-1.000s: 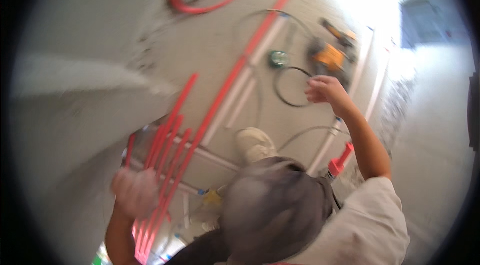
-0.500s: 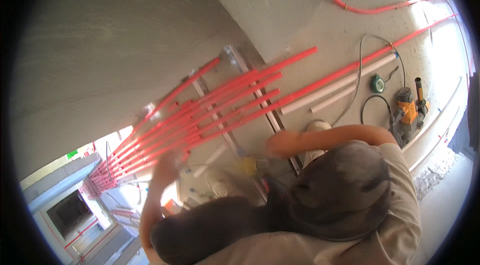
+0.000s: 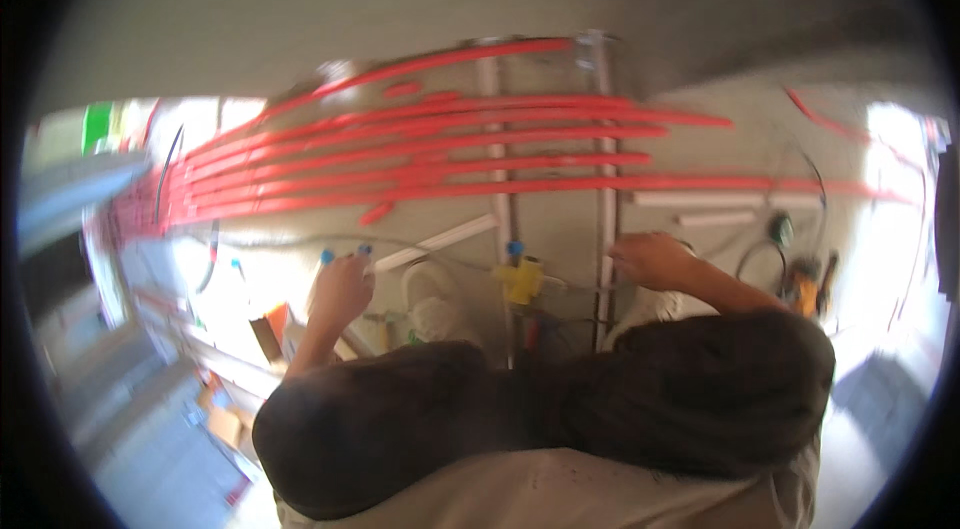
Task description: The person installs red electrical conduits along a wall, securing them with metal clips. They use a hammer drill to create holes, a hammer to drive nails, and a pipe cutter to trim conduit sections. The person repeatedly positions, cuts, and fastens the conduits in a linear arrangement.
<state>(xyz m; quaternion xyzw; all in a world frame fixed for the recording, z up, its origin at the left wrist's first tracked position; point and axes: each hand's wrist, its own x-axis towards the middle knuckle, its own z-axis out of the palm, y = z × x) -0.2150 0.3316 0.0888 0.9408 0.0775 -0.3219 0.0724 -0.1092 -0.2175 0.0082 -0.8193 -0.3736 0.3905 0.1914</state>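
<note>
My left hand (image 3: 343, 287) is curled closed beside the near end of a white length of pipe or trunking (image 3: 430, 244). Two small blue pieces (image 3: 328, 256) show by its knuckles. Whatever the fingers hold, if anything, is hidden. Over to the right, my right hand (image 3: 652, 262) is also bent closed, with its fingertips close to a pale metal rail (image 3: 607, 214); blur hides what is in it. Red conduit pipes (image 3: 430, 136) run side by side across two rails beyond both hands. Between my shoes lies a yellow object (image 3: 521, 280) of unclear kind.
A green tape measure (image 3: 780, 227) and an orange-and-black power tool (image 3: 803, 291) lie at the right. White pipe lengths (image 3: 700, 199) rest along the nearest red conduit. A thin grey cable (image 3: 440, 251) crosses the floor. Bare wall (image 3: 450, 9) rises behind the pipes.
My view has turned, so the red conduits now run nearly level across it. Both hands stay low over the floor, the left near the white length, the right by the rail.
</note>
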